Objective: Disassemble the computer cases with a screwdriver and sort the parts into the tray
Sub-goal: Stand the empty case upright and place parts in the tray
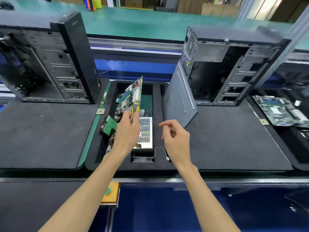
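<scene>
Bench: dark foam mats [234, 139] cover a work surface, with a green-topped bench [133, 22] behind and cardboard boxes beyond it, blurred.
Tray: a black foam tray [157, 104] with cut-out compartments sits between the two mats, straight ahead of the person.
Tray contents: a motherboard [132, 96] stands tilted on edge in the large far compartment; a smaller green circuit board [109, 125] leans at its near left; a perforated metal power supply [145, 133] lies flat nearer the person, with a bundle of wires [111, 141] at its left. A small near pocket holds something dark that cannot be made out.
Loose cable: a thin wire with a white plug [164, 155] lies on the tray's near edge.
Left case: an opened black computer case [50, 64] stands on the left mat, its inside in shadow.
Right case: a second opened case [234, 67] stands on the right mat; a grey side panel [178, 96] leans against its left side, over the tray's edge.
Left hand: the left hand [127, 131] grips a yellow-handled screwdriver [135, 111] above the tray; the shaft is hidden.
Right hand: the right hand [175, 136] hovers just beside, fingers loosely curled, holding nothing.
Far right: another motherboard [282, 109] lies in a second tray, cut off by the frame.
</scene>
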{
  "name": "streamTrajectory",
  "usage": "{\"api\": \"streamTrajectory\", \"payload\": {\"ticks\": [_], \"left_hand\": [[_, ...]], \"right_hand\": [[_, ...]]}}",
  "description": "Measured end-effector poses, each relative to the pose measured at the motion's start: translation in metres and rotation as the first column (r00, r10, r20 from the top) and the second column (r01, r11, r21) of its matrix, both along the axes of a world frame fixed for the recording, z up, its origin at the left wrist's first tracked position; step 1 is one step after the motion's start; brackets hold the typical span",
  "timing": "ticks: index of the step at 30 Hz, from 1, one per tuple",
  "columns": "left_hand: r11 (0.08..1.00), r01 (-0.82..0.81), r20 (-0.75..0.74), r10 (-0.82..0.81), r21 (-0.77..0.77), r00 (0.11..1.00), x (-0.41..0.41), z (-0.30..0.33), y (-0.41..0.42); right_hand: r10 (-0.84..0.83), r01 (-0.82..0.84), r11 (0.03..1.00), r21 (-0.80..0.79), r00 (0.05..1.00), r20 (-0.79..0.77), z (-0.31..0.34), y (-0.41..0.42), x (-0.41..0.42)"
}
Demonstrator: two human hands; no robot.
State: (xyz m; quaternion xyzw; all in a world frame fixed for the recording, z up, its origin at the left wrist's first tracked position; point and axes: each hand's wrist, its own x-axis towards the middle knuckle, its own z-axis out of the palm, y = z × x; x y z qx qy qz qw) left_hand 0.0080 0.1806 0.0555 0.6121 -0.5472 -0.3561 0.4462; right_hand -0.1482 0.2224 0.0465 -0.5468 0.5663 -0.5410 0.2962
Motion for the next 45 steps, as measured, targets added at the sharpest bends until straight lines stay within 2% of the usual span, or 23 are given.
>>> {"api": "streamTrajectory", "payload": {"ticks": [6,10,16,23,29,33,35,38,40,45], "left_hand": [[0.993,0.121,-0.090,-0.122,-0.014,0.988,-0.005,0.014,0.023],[0.976,0.219,-0.043,-0.219,0.013,0.975,-0.013,0.019,0.036],[0.978,0.210,-0.030,-0.209,0.010,0.977,-0.018,0.027,0.047],[0.943,0.307,-0.075,-0.299,0.125,0.951,-0.021,0.029,0.050],[0.924,0.354,-0.005,-0.357,0.143,0.934,-0.030,0.032,0.048],[0.849,0.490,0.106,-0.515,0.197,0.850,-0.040,0.033,0.045],[0.822,0.527,0.084,-0.554,0.217,0.828,-0.044,0.032,0.042],[0.838,0.505,0.144,-0.537,0.208,0.832,-0.048,0.030,0.035],[0.872,0.441,0.187,-0.479,0.210,0.858,-0.049,0.027,0.029],[0.928,0.300,0.181,-0.341,0.221,0.922,-0.046,0.022,0.015]], "right_hand": [[-0.022,0.022,1.000,-0.014,1.000,0.022,0.008,0.022,-0.006],[-0.035,0.035,0.999,0.002,0.999,0.022,0.011,0.034,-0.011],[-0.039,0.039,0.999,0.006,0.998,0.039,0.015,0.043,-0.016],[-0.025,0.023,0.998,0.057,0.999,0.042,0.017,0.042,-0.018],[-0.002,-0.005,0.996,0.088,0.997,0.077,0.018,0.030,-0.022],[0.018,-0.024,0.996,0.080,0.998,0.066,0.016,0.021,-0.025],[0.016,-0.020,0.997,0.075,0.998,0.054,0.015,0.015,-0.029],[0.020,-0.026,0.995,0.097,0.998,0.065,0.014,0.007,-0.039],[0.031,-0.046,0.992,0.114,0.992,0.126,0.013,0.002,-0.046],[0.027,-0.068,0.985,0.158,0.968,0.250,0.007,-0.011,-0.063]]}}
